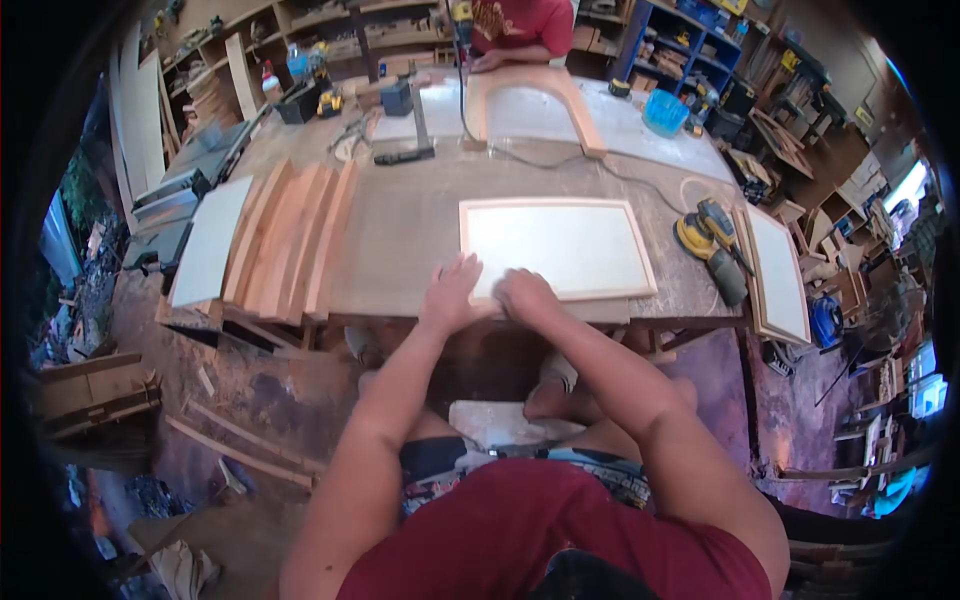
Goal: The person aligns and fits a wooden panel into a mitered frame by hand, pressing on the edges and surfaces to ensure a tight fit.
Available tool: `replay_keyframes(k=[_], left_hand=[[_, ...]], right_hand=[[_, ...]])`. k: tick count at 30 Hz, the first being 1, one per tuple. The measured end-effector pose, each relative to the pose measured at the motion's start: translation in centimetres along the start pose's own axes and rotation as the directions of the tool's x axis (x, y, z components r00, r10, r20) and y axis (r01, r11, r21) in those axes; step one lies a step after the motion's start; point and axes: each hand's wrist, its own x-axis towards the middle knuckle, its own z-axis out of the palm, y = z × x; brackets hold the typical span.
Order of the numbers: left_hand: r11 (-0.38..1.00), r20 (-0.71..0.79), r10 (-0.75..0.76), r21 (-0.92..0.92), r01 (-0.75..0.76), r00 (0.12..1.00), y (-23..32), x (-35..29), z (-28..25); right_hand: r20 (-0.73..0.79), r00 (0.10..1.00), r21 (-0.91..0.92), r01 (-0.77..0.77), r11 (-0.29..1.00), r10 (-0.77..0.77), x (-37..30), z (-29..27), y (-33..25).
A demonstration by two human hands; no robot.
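Note:
A white rectangular panel with a light wooden frame [565, 248] lies on the workbench in front of me, close to its near edge. My left hand [452, 295] rests on the frame's near left corner, with its fingers stretched out toward the far side. Just right of it, my right hand [528, 298] is closed over the near edge of the panel, knuckles up. Whatever its fingers hold, if anything, is hidden beneath the hand.
Several planks [290, 238] lie left beside a white board [212, 242]. A yellow and black sander [712, 240] sits right of the panel, near another framed panel [783, 272]. Across the workbench [400, 240], a person in red [520, 30] stands behind an arched wooden frame [588, 125]; a cord [625, 178] crosses the top.

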Motion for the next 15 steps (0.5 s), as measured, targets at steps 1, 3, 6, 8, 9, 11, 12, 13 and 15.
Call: replay_keyframes(k=[1, 3, 6, 8, 9, 11, 12, 13, 15], left_hand=[[0.999, 0.014, -0.028, -0.018, 0.028, 1.0, 0.3, 0.1, -0.2], [1.0, -0.045, -0.012, 0.017, 0.013, 0.999, -0.2, 0.8, -0.1], [1.0, -0.037, 0.016, 0.015, -0.016, 0.999, 0.1, 0.4, -0.3], [1.0, -0.045, 0.019, 0.004, -0.018, 0.999, -0.5, 0.5, -0.9], [0.997, -0.036, 0.078, 0.022, -0.077, 0.996, -1.4, 0.2, -1.0], [0.991, -0.025, 0.129, 0.038, -0.128, 0.991, -1.9, -0.2, -1.1], [0.992, -0.022, 0.129, 0.013, -0.129, 0.991, -1.5, 0.0, -1.1], [0.992, -0.019, 0.129, -0.011, -0.129, 0.991, -1.2, 0.1, -1.1], [0.991, -0.03, 0.131, 0.003, -0.131, 0.991, -0.8, 0.4, -1.0]], right_hand=[[-0.035, 0.998, -0.015, 0.044, 0.999, -0.044, 0.5, 0.8, -1.1], [-0.172, 0.985, 0.073, 0.01, 0.997, 0.003, 1.8, 0.9, -3.2], [0.007, 1.0, -0.041, 0.03, 0.999, -0.03, 1.2, 0.4, -1.5], [0.049, 0.999, -0.064, 0.022, 0.998, -0.019, 0.1, -0.5, 1.3], [0.017, 1.0, -0.029, 0.015, 0.999, -0.014, -0.9, -0.9, 2.5], [-0.043, 0.999, 0.067, 0.006, 0.998, -0.003, -2.7, -1.7, 3.7], [-0.113, 0.993, 0.152, -0.012, 0.988, 0.029, -3.4, -2.0, 3.9], [-0.112, 0.993, 0.151, -0.014, 0.988, 0.031, -3.2, -1.7, 3.6], [-0.089, 0.996, 0.129, -0.017, 0.992, 0.028, -1.9, -0.5, 2.1]])
